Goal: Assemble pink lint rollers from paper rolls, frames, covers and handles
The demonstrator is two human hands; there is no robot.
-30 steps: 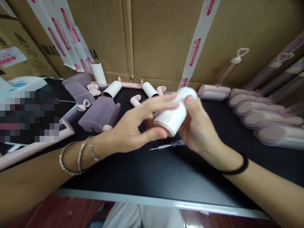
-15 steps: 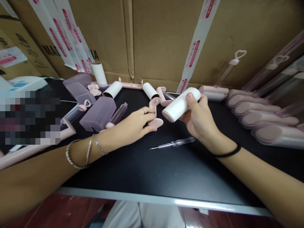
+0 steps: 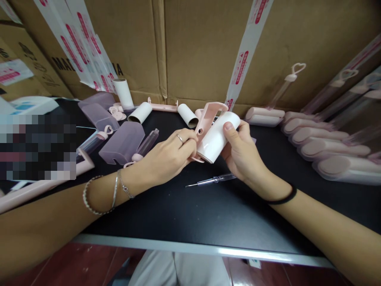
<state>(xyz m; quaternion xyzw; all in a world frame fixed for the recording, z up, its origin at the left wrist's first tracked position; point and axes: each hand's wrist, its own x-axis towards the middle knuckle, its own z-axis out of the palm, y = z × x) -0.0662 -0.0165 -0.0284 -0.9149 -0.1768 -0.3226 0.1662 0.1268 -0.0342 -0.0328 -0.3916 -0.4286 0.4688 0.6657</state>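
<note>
My right hand grips a white paper roll, held tilted above the black table. My left hand holds a pink plastic roller frame by its lower end. The frame lies against the left side of the roll. A small clear-handled screwdriver lies on the table just below both hands.
Several white rolls, pink caps and purple translucent covers lie at the back left. Finished pink rollers are lined up at the right. Cardboard boxes form a wall behind. The table's metal front edge is near me.
My left hand let go of the roll, picked the pink frame up from the table and brought it against the roll. My right hand kept the roll and lowered it slightly.
</note>
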